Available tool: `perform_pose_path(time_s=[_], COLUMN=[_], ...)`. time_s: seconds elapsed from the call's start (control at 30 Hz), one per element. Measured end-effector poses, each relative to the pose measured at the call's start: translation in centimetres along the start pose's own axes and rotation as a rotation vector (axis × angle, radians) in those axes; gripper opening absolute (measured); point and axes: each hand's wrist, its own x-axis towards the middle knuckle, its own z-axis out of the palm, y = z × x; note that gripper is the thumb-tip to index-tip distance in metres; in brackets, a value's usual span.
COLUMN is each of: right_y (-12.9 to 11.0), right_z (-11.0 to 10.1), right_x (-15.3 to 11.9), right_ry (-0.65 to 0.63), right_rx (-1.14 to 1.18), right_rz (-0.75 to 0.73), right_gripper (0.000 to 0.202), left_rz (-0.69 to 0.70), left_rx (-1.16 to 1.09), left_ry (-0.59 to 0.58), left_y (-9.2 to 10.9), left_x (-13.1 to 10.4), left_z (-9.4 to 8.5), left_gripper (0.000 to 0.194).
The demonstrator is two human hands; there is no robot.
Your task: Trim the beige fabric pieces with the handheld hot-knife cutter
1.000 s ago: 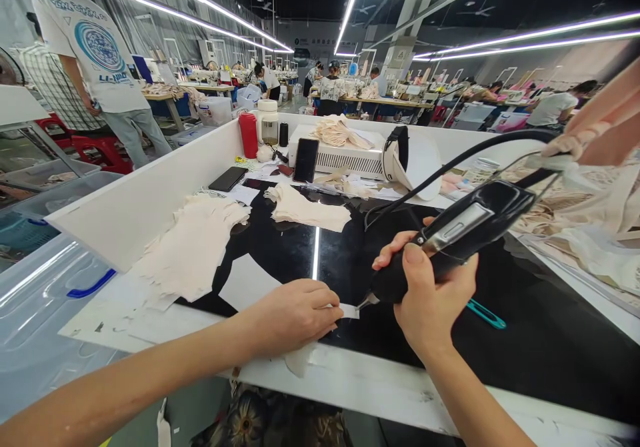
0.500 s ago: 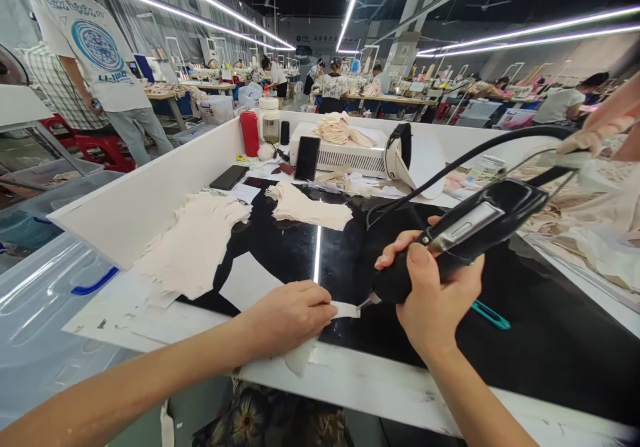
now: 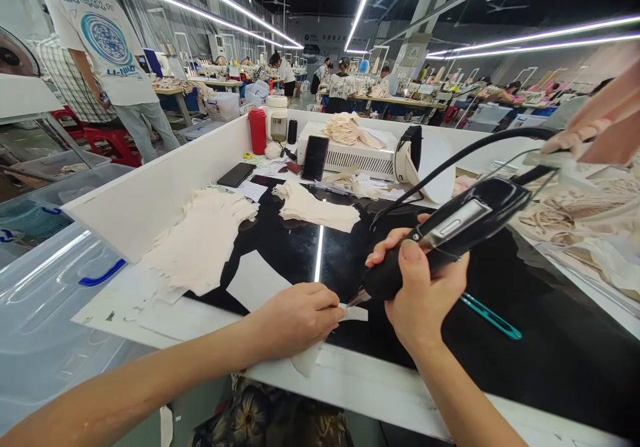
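Observation:
My right hand (image 3: 425, 280) is wrapped round a black handheld tool (image 3: 445, 240) with a cord, and its thin metal tip points down-left onto a pale strip of fabric (image 3: 356, 313). My left hand (image 3: 297, 317) pinches the strip's left end, fingertips close to the tool tip. Below that hand hangs a pale piece of fabric (image 3: 307, 358). A white sheet (image 3: 257, 280) lies on the black work surface (image 3: 550, 340), just beyond my left hand. Two stacks of cream fabric, a large one (image 3: 200, 240) at left and a smaller one (image 3: 317, 208), rest farther back.
A teal tool (image 3: 493, 317) lies right of my right hand. Phones (image 3: 315, 158), a red bottle (image 3: 257, 131), a jar and a white box (image 3: 360, 160) stand at the back. Fabric is heaped at the right. A person (image 3: 110, 54) stands at the left.
The tool and my right hand have moved left along the strip, so the tip is now near my left fingertips. The camera view has shifted slightly.

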Motion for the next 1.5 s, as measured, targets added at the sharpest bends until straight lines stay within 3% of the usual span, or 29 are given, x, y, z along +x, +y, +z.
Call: perform_pose_path(time_s=[0.23, 0.4, 0.53, 0.73, 0.93, 1.5], right_y=[-0.2, -0.5, -0.3, -0.3, -1.2, -0.9], right_z=[-0.2, -0.7, -1.2, -1.4, -0.9, -0.6], right_x=[0.4, 1.2, 1.0, 0.8, 0.1, -1.0], right_ry=[-0.001, 0.086, 0.068, 0.045, 0.068, 0.026], right_rx=[-0.052, -0.021, -0.037, -0.082, 0.015, -0.001], right_rz=[0.006, -0.024, -0.011, -0.001, 0.032, 0.032], right_gripper=[0.038, 0.048, 0.052, 0.041, 0.051, 0.05], left_rz=[-0.007, 0.012, -0.004, 0.0, 0.009, 0.004], left_rx=[-0.004, 0.003, -0.001, -0.025, -0.018, -0.009], left_ry=[0.001, 0.004, 0.004, 0.014, 0.031, -0.007], left_y=[0.1, 0.1, 0.1, -0.1, -0.2, -0.2], left_x=[0.2, 0.1, -0.1, -0.3, -0.4, -0.3], left_z=[-0.1, 0.1, 0.2, 0.2, 0.2, -0.1], left_gripper=[0.022, 0.019, 0.018, 0.017, 0.015, 0.014])
